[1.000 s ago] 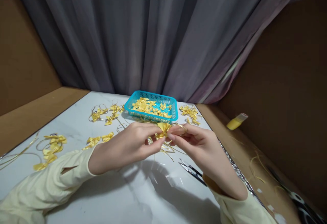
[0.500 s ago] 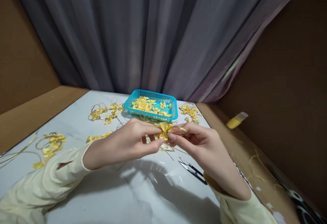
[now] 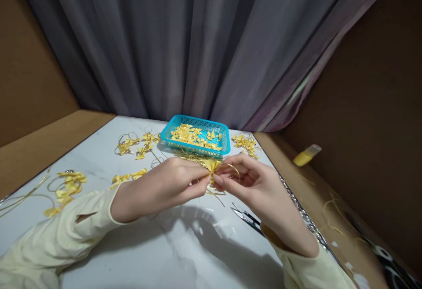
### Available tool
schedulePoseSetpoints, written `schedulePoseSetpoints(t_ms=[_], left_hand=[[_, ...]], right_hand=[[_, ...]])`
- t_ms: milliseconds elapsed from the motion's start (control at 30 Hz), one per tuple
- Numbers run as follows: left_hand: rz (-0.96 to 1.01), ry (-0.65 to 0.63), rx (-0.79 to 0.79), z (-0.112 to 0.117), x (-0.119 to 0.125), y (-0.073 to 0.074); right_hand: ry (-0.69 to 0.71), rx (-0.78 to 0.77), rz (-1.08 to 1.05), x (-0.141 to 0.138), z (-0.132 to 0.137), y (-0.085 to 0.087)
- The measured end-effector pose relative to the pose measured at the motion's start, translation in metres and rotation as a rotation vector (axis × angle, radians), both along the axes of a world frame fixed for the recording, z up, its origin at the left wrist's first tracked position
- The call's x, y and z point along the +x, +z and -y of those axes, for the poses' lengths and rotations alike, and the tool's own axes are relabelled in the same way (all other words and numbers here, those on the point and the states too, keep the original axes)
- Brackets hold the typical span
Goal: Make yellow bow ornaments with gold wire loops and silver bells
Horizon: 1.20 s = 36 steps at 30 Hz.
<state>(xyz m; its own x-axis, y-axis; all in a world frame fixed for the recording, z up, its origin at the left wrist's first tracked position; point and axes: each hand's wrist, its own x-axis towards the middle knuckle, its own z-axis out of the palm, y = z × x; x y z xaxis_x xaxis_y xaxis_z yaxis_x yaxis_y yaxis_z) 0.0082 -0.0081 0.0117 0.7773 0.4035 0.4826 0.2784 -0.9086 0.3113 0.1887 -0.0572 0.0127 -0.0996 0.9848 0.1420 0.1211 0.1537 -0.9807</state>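
Observation:
A yellow ribbon bow (image 3: 211, 165) is pinched between my two hands over the middle of the table. My left hand (image 3: 171, 182) grips the bow's left side between thumb and fingers. On the other side, the fingertips of my right hand (image 3: 249, 179) close at the bow's centre, where a gold cord (image 3: 235, 169) curves out in a loop. Whether the right fingers hold cord, bow or both is partly hidden. Under and behind the hands lie loose gold cords (image 3: 191, 157). Thread snips (image 3: 245, 218) rest on the table by my right wrist.
A teal basket (image 3: 227, 142) of yellow bows stands at the back. Corded bows lie in clusters at the left (image 3: 70, 183), back left (image 3: 145, 146) and back right (image 3: 245, 144). A yellow-filled tube (image 3: 306, 155) and dark-handled scissors (image 3: 382, 254) are at the right.
The bow has tipped a little between my fingers, and its lower part is now more covered. My right hand has shifted slightly left, and the gold cord loop shows more clearly.

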Motion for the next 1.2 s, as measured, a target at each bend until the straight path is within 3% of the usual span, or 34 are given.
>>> schedulePoseSetpoints(t_ms=[133,567,900,1200], left_hand=[[-0.033,-0.007,0.016,0.0000,0.0002,0.0006],[-0.120,-0.054,-0.112,-0.0009,-0.0019,0.0026],[-0.122,-0.028,-0.011,-0.0015,-0.0028,-0.0037],[-0.118,-0.047,-0.036,-0.0003,-0.0035,-0.0026]], right_hand=[[0.044,-0.032,-0.074,-0.0002,-0.0029,-0.0033],[0.069,-0.037,-0.041,0.0029,-0.0018,-0.0066],[0.045,-0.049,-0.004,-0.0055,-0.0038,-0.0049],[0.048,-0.029,0.030,-0.0036,-0.0037,-0.0083]])
